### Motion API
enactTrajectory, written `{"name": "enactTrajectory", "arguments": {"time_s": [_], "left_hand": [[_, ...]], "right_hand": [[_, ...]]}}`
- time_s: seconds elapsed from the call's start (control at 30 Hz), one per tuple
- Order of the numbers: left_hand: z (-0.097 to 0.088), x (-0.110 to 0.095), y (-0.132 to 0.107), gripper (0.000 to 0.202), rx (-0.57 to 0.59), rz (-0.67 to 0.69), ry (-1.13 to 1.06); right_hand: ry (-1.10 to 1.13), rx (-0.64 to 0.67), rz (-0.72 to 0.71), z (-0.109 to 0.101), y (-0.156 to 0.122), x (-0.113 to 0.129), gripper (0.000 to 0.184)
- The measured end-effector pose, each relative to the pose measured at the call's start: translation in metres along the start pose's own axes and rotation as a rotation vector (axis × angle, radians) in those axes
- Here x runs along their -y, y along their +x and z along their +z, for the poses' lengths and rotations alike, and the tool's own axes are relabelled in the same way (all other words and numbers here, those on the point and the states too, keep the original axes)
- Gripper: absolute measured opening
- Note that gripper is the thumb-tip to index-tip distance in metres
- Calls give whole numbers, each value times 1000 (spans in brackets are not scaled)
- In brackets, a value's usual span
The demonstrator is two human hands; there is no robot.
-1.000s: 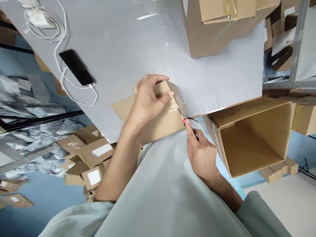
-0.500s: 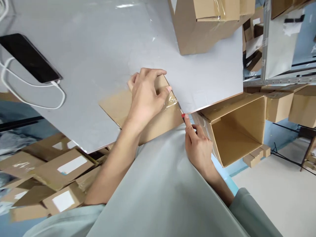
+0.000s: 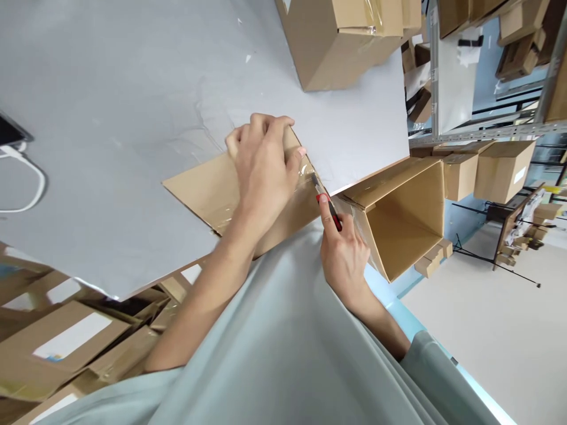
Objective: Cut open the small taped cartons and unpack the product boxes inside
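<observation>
A brown cardboard box (image 3: 287,219) with clear tape on it lies at the table's near edge, against my shirt. My left hand (image 3: 266,162) grips its upper part, fingers bent over the far side and thumb near the right edge. In my right hand (image 3: 343,254) is a red and black utility knife (image 3: 328,211), index finger stretched along the handle. The blade's tip is at the taped right edge of the box, just below my left thumb. A cardboard flap (image 3: 199,192) of the box extends to the left under my left forearm.
On the grey table (image 3: 133,118), a larger taped carton (image 3: 328,53) stands at the far side and a phone (image 3: 11,131) with a white cable lies at left. An open empty carton (image 3: 405,221) is beyond the right edge. Several cartons (image 3: 71,336) are piled at lower left; a metal rack (image 3: 456,88) stands right.
The knife has moved up and left from the box's lower right corner onto its taped edge, with more of the handle showing. The camera view has shifted rightward; my left hand keeps its grip.
</observation>
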State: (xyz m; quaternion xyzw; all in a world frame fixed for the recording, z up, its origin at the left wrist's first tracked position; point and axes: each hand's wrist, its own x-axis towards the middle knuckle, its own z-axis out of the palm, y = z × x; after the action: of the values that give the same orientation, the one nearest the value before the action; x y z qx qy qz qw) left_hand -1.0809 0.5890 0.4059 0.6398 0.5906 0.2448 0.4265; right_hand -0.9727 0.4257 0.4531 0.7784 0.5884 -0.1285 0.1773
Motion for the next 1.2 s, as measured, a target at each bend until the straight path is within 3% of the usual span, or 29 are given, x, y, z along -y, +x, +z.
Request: {"name": "enactTrajectory", "arguments": {"time_s": [0.2, 0.5, 0.77, 1.0, 1.2], "left_hand": [[5, 2, 0, 63, 4, 1, -168], [9, 1, -3, 66, 28, 22, -182], [9, 3, -4, 70, 41, 19, -151], [5, 1, -3, 55, 39, 12, -33], [6, 3, 0, 50, 31, -5, 4]], "right_hand": [[-17, -24, 63, 9, -2, 7, 93], [-22, 116, 186, -2, -18, 5, 87], [238, -23, 140, -7, -42, -11, 64], [201, 14, 16, -3, -14, -10, 69], [65, 14, 48, 18, 1, -23, 79]]}}
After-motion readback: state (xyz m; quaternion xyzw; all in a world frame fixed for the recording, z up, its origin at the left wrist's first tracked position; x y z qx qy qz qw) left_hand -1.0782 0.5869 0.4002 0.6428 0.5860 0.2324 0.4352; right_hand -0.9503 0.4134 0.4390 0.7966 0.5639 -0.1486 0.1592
